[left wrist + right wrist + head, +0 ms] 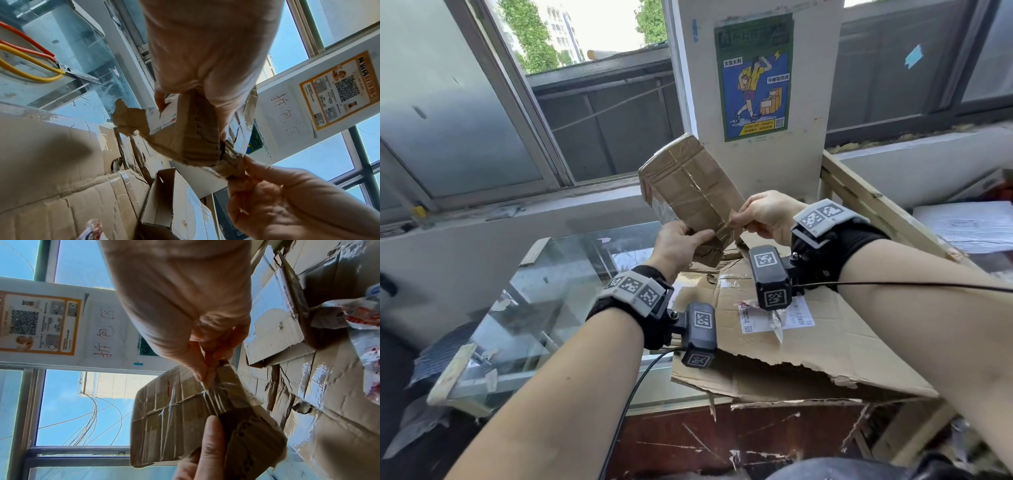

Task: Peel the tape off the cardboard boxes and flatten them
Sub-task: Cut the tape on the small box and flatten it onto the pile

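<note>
Cardboard box (690, 183) aloft — bottom edge gripped in left hand (677, 246), clear tape (724, 224) pinched by right hand (765, 215).

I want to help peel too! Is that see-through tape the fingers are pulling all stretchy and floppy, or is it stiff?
Probably floppy: the clear tape wrinkles into thin streaks where the right hand pinches it. Likely sticky too, since it clings to the small cardboard box that the left hand holds. It may tear; ragged cardboard edges show nearby.
</note>
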Demonstrator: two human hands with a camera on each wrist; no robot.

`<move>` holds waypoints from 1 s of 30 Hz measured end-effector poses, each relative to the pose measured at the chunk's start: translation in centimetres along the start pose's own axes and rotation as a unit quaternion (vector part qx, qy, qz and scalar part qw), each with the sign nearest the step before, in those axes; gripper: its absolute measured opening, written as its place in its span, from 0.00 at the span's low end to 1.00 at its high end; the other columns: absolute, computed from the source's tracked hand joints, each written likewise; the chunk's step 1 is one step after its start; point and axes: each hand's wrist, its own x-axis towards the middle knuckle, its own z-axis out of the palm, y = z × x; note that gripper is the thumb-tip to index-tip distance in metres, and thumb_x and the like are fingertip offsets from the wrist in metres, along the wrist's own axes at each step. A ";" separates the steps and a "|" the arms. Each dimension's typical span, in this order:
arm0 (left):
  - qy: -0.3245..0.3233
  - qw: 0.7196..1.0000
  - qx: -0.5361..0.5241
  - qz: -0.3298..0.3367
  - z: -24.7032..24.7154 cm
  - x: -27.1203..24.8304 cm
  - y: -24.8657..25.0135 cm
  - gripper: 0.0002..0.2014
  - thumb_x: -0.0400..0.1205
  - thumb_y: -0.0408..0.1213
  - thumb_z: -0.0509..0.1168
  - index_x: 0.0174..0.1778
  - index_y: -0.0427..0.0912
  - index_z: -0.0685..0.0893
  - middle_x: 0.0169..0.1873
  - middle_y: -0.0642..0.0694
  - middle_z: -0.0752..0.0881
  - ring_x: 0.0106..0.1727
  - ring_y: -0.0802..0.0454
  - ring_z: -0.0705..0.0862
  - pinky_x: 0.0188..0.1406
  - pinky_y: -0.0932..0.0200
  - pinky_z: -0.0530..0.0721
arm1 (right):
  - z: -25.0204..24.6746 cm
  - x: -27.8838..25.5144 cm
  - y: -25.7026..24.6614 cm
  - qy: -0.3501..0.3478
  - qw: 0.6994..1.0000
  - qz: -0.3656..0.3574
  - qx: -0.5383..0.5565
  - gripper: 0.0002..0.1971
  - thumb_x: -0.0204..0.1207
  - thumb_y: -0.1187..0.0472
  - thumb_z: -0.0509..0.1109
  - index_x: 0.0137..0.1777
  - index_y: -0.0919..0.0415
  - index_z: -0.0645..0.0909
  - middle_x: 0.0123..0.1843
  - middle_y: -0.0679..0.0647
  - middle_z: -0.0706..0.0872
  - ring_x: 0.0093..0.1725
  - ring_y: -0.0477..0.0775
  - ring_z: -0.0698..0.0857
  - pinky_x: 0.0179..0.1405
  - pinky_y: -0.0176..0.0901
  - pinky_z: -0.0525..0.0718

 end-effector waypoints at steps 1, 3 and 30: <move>-0.013 1.000 0.001 -0.009 -0.1 -0.1 0.1 0.04 0.81 0.32 0.70 0.44 0.34 0.84 0.42 0.35 0.88 0.32 0.46 0.88 0.18 0.65 0.79 | 0.0 0.1 0.2 0.005 1.000 0.008 0.010 0.12 0.70 0.74 0.74 0.31 0.62 0.77 0.27 0.55 0.77 0.25 0.46 0.69 0.17 0.31 0.66; -0.042 0.999 0.002 -0.018 -0.2 -0.1 0.2 0.04 0.81 0.31 0.69 0.45 0.33 0.84 0.42 0.34 0.89 0.30 0.47 0.89 0.20 0.61 0.83 | 0.1 0.3 0.3 0.019 0.999 0.023 0.025 0.09 0.71 0.71 0.73 0.31 0.63 0.79 0.24 0.53 0.80 0.23 0.45 0.69 0.16 0.29 0.66; 0.022 0.999 0.031 0.035 0.3 1.2 -1.1 0.11 0.73 0.34 0.77 0.47 0.32 0.90 0.43 0.39 0.91 0.42 0.45 0.90 0.41 0.54 0.89 | 0.5 0.9 0.3 0.003 0.999 0.052 0.004 0.08 0.75 0.68 0.71 0.36 0.61 0.78 0.26 0.52 0.80 0.25 0.44 0.69 0.29 0.34 0.67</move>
